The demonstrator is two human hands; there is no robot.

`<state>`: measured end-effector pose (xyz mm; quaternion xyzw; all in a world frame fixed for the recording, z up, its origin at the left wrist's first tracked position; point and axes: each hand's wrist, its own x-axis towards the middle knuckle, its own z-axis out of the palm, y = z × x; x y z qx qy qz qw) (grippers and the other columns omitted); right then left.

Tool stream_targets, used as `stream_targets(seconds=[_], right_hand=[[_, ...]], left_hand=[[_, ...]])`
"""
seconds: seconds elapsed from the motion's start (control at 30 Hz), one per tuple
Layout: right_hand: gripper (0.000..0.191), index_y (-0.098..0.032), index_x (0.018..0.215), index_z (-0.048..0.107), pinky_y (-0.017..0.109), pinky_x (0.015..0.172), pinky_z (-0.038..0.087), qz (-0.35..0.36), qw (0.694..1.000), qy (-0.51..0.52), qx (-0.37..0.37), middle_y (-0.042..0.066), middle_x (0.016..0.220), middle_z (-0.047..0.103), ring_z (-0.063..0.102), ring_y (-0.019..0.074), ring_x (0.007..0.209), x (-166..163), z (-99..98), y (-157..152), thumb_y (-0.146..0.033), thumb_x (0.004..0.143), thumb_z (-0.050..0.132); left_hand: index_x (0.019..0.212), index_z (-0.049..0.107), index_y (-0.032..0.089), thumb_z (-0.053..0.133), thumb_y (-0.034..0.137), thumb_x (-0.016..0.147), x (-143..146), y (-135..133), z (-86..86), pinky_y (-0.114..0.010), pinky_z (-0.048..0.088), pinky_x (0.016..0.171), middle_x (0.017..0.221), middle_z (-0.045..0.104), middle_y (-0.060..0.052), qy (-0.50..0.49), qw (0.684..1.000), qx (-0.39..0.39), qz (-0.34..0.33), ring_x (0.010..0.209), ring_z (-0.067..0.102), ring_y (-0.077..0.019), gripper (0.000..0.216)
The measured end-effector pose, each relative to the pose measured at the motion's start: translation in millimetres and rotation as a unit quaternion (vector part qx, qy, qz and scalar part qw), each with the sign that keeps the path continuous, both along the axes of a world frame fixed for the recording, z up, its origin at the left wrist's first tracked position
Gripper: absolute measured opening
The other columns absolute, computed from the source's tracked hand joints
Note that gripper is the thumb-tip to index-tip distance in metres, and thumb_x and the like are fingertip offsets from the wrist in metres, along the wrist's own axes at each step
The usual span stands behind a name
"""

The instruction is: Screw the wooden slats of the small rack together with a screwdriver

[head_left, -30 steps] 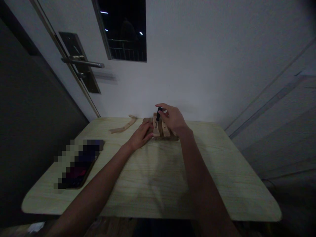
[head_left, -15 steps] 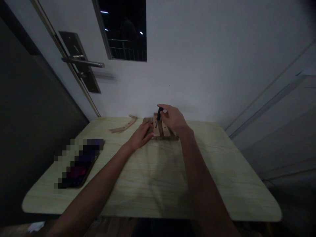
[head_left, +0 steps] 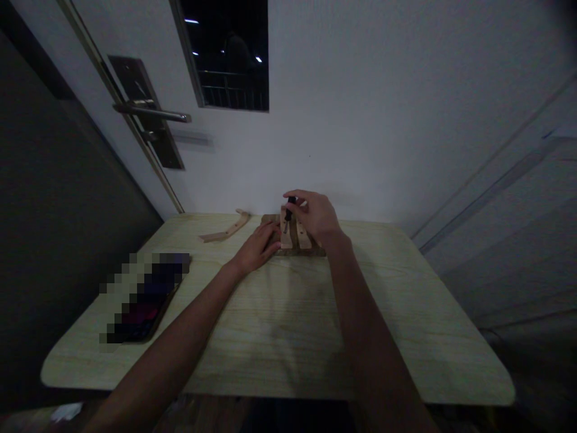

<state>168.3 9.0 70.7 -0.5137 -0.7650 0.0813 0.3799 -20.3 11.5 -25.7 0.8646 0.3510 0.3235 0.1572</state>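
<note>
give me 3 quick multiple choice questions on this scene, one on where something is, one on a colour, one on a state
1. Where does the loose curved wooden strip lie on the pale wooden table?
A. left of the wooden slatted block
B. right of it
C. on top of it

2. What colour is the handle of the small screwdriver?
A. red
B. black
C. yellow

3. What is the left hand doing?
A. lifted off the table
B. gripping the screwdriver
C. resting against the wooden slatted block

Answers: 1 A, the strip sits far left of the block. 2 B, the handle looks black in the right hand. 3 C, its fingers touch the block's left side.
</note>
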Motion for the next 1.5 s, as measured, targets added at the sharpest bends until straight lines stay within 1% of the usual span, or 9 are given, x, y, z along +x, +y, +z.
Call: stream_targets(seconds=[0.23,0.5,0.7,0.83,1.0,1.1,1.17,1.37,1.5], right_hand=[[0.037,-0.021,0.123,0.062,0.034,0.082,0.051,-0.006,1.000,-0.007,-0.005,0.007,0.103,0.071,0.065,0.0184,0.087,-0.8,0.0,-3.3,-0.021,0.087,0.051],[0.035,-0.025,0.121,0.059,0.029,0.070,0.048,0.008,1.000,-0.016,-0.001,0.004,0.093,0.069,0.062,0.0159,0.075,0.9,1.5,-3.7,-0.021,0.087,0.048],[0.018,-0.024,0.099,0.066,0.028,0.067,0.044,-0.010,1.000,-0.025,0.000,0.002,0.078,0.064,0.057,0.0147,0.070,1.2,3.9,-3.1,-0.027,0.086,0.055],[0.016,-0.023,0.094,0.068,0.028,0.066,0.044,-0.026,1.000,-0.013,-0.006,0.002,0.074,0.063,0.056,0.0141,0.067,1.3,4.3,-2.3,-0.029,0.084,0.057],[0.022,-0.022,0.103,0.066,0.029,0.073,0.047,-0.010,1.000,-0.005,-0.004,0.004,0.089,0.068,0.060,0.0153,0.076,2.1,1.8,-1.9,-0.029,0.088,0.052],[0.026,-0.019,0.109,0.064,0.030,0.080,0.047,-0.005,1.000,-0.007,0.001,0.008,0.104,0.068,0.061,0.0163,0.085,2.0,2.7,-3.1,-0.021,0.088,0.049],[0.028,-0.018,0.109,0.063,0.030,0.081,0.047,-0.001,1.000,-0.011,0.000,0.009,0.107,0.067,0.062,0.0168,0.087,1.9,4.1,-4.5,-0.017,0.087,0.046],[0.029,-0.022,0.112,0.061,0.028,0.071,0.045,0.015,1.000,-0.011,-0.001,0.004,0.090,0.067,0.060,0.0157,0.077,2.7,5.4,-6.0,-0.019,0.087,0.047],[0.017,-0.022,0.097,0.066,0.027,0.070,0.044,0.010,1.000,-0.020,0.003,0.003,0.081,0.065,0.057,0.0147,0.072,3.2,4.6,-2.5,-0.026,0.087,0.053]], left_hand=[[0.117,0.048,0.015,0.042,0.042,0.092,0.1,-0.3,0.5,-0.051,0.030,0.112,0.140,0.045,-0.018,0.014,1.000,-0.006,0.008,0.137,0.033,-0.0310,0.038],[0.116,0.048,0.016,0.043,0.042,0.092,-0.2,-0.8,0.9,-0.050,0.031,0.112,0.140,0.046,-0.017,0.009,1.000,-0.005,0.004,0.136,0.033,-0.0302,0.036],[0.115,0.048,0.016,0.043,0.041,0.092,-0.3,0.6,0.2,-0.050,0.031,0.112,0.139,0.045,-0.017,0.008,1.000,0.003,-0.004,0.132,0.038,-0.0294,0.034],[0.116,0.048,0.018,0.042,0.042,0.092,-0.2,-0.3,1.0,-0.051,0.031,0.112,0.140,0.045,-0.016,0.008,1.000,-0.005,0.002,0.133,0.036,-0.0299,0.035],[0.115,0.048,0.017,0.043,0.042,0.092,-0.8,0.8,-0.7,-0.049,0.031,0.112,0.138,0.047,-0.016,0.004,1.000,0.001,-0.002,0.134,0.036,-0.0292,0.034],[0.115,0.048,0.017,0.043,0.042,0.092,-1.2,1.8,-2.3,-0.049,0.032,0.112,0.138,0.047,-0.016,0.003,1.000,0.004,0.000,0.134,0.036,-0.0290,0.034],[0.115,0.048,0.016,0.043,0.042,0.092,-1.1,1.8,-2.5,-0.050,0.031,0.112,0.138,0.046,-0.017,0.003,1.000,0.001,0.003,0.135,0.035,-0.0295,0.034],[0.115,0.048,0.016,0.043,0.043,0.092,-0.1,-0.6,0.6,-0.050,0.032,0.111,0.139,0.046,-0.018,-0.002,1.000,-0.004,0.000,0.135,0.035,-0.0300,0.036],[0.115,0.048,0.017,0.042,0.044,0.093,0.2,-1.2,1.7,-0.050,0.032,0.111,0.138,0.047,-0.017,-0.001,1.000,0.001,0.000,0.133,0.037,-0.0294,0.036]])
